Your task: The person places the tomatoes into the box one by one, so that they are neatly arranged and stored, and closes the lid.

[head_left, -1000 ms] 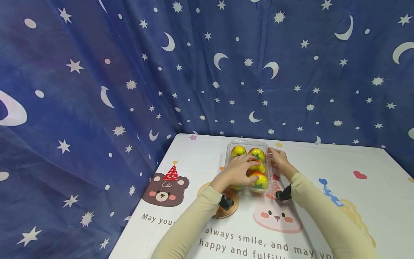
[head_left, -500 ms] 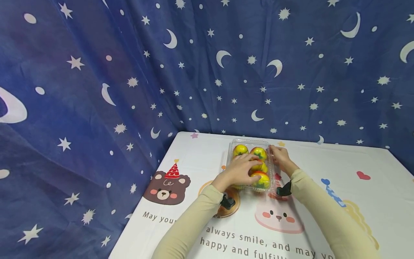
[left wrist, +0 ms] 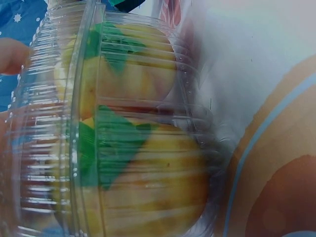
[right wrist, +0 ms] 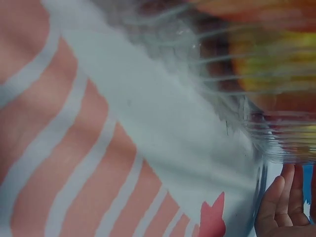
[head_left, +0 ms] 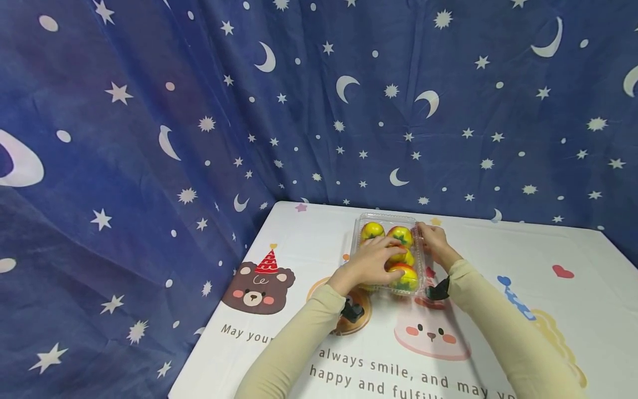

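Observation:
A clear plastic clamshell box [head_left: 387, 216] lies on the table, holding several yellow-red fruits [head_left: 402, 235] with green leafy tops, like persimmons. My left hand [head_left: 369, 263] rests on its lid, fingers spread across the top. In the left wrist view, two fruits [left wrist: 163, 173] show through the ribbed side, where lid and base meet at a seam; a fingertip [left wrist: 12, 55] shows beyond the lid. At the box's right edge, my right hand [head_left: 435, 242] pinches the rim with bent fingers. The right wrist view shows its fingers [right wrist: 282, 200] close under the ribbed plastic [right wrist: 247, 126].
The box stands near the back of a white printed tablecloth [head_left: 518, 249] with cartoon bears and lettering. A dark blue curtain [head_left: 309, 100] with stars and moons hangs behind and along the left. A black strap piece [head_left: 438, 289] sits at the right cuff, another [head_left: 353, 310] at the left.
The head view has shifted slightly, so everything sits a little to the right. Both hands keep their places on the box, with no clear movement of the lid.

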The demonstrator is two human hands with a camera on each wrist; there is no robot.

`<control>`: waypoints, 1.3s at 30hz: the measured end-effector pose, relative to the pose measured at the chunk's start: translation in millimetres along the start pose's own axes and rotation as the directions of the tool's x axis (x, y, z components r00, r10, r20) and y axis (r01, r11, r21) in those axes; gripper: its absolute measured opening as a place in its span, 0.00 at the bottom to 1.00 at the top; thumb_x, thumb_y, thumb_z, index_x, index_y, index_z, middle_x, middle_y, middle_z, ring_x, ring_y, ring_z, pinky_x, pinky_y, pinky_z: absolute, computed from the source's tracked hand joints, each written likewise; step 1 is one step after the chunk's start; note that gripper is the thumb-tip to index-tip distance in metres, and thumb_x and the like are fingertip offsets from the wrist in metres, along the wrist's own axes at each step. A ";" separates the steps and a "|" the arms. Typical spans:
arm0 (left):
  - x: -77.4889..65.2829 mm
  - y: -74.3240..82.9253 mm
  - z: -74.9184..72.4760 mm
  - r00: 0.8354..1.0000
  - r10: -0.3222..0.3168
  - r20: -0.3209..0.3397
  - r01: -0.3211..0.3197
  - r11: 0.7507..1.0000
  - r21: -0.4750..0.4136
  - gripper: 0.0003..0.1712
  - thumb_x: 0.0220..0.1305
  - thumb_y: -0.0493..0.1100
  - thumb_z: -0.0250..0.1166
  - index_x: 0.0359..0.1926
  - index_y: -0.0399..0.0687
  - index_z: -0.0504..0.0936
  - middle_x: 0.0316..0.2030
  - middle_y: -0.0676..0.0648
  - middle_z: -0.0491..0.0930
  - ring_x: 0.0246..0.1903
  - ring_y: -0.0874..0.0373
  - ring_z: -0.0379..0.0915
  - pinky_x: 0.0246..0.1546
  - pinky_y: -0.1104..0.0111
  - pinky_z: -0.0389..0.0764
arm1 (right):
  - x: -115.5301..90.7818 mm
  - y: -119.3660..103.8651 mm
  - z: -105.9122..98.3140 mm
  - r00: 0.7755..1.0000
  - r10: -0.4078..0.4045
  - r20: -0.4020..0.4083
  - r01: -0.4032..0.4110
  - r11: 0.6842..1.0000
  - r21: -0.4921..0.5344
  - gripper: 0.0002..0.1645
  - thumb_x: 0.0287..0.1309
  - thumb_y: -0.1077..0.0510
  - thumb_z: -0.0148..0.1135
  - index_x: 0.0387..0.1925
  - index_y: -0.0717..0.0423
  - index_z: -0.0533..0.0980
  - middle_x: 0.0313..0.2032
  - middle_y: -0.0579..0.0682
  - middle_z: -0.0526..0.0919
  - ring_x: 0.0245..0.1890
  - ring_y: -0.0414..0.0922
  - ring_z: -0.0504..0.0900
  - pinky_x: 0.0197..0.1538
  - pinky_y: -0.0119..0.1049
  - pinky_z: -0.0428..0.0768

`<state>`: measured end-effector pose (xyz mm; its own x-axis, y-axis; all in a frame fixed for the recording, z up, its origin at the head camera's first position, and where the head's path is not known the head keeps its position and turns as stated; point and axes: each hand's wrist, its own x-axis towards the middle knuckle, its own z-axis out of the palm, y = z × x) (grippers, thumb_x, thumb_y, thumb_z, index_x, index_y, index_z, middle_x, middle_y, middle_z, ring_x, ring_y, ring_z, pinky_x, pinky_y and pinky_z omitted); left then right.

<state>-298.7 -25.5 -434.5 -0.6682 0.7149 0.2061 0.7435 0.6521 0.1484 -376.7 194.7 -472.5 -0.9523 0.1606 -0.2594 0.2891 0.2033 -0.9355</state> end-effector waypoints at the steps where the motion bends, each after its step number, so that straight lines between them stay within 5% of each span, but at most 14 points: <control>1: 0.1 0.1 0.0 1.000 0.001 0.000 -0.001 1.000 0.002 0.31 0.64 0.61 0.56 0.67 0.60 0.74 0.67 0.53 0.67 0.67 0.55 0.61 0.68 0.58 0.61 | 0.7 0.3 0.3 1.000 0.007 -0.001 -0.007 1.000 0.010 0.41 0.70 0.42 0.40 0.71 0.67 0.59 0.68 0.63 0.62 0.54 0.51 0.68 0.61 0.41 0.70; 8: 0.5 -0.4 2.9 1.000 0.000 0.004 0.000 1.000 0.006 0.31 0.64 0.61 0.56 0.67 0.60 0.74 0.67 0.53 0.67 0.67 0.55 0.60 0.68 0.58 0.60 | 5.3 3.7 0.6 0.999 0.042 -0.006 -0.042 0.997 0.060 0.40 0.70 0.42 0.43 0.72 0.65 0.58 0.68 0.62 0.62 0.54 0.49 0.69 0.59 0.39 0.72; 13: -0.4 1.4 0.6 1.000 -0.001 -0.004 0.001 1.000 0.004 0.31 0.65 0.61 0.56 0.66 0.60 0.75 0.68 0.53 0.67 0.68 0.54 0.60 0.68 0.58 0.60 | 6.0 2.0 -1.9 0.999 0.043 0.022 -0.045 0.992 0.117 0.41 0.71 0.43 0.45 0.73 0.66 0.57 0.71 0.62 0.59 0.59 0.51 0.67 0.68 0.44 0.65; 22: 0.8 1.8 -1.1 1.000 0.014 -0.013 -0.014 1.000 0.012 0.31 0.64 0.61 0.56 0.66 0.60 0.75 0.67 0.52 0.68 0.66 0.55 0.62 0.68 0.60 0.61 | 8.1 0.8 -1.7 0.999 0.045 0.024 -0.049 0.984 0.172 0.36 0.69 0.48 0.47 0.69 0.68 0.61 0.66 0.57 0.63 0.53 0.46 0.70 0.66 0.42 0.68; 31: 1.3 -0.3 -0.3 1.000 0.016 -0.015 -0.016 1.000 0.009 0.30 0.64 0.60 0.57 0.66 0.59 0.75 0.66 0.52 0.68 0.66 0.55 0.61 0.67 0.58 0.61 | 9.4 0.9 -0.9 0.997 0.075 0.007 -0.075 0.979 0.191 0.38 0.68 0.47 0.50 0.70 0.66 0.60 0.52 0.50 0.69 0.41 0.38 0.72 0.39 0.25 0.76; 39: 2.1 -1.2 2.4 1.000 0.013 -0.009 -0.013 1.000 0.009 0.30 0.64 0.60 0.57 0.66 0.59 0.75 0.67 0.52 0.68 0.67 0.55 0.60 0.68 0.59 0.59 | 9.5 3.0 -0.3 0.997 0.074 0.008 -0.074 0.979 0.189 0.40 0.69 0.44 0.51 0.73 0.62 0.59 0.53 0.50 0.69 0.39 0.36 0.73 0.37 0.24 0.77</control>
<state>-301.0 -24.2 -436.5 -0.6585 0.7208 0.2166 0.7515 0.6453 0.1374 -384.8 197.1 -477.8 -0.9290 0.1671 -0.3301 0.3355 0.0044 -0.9420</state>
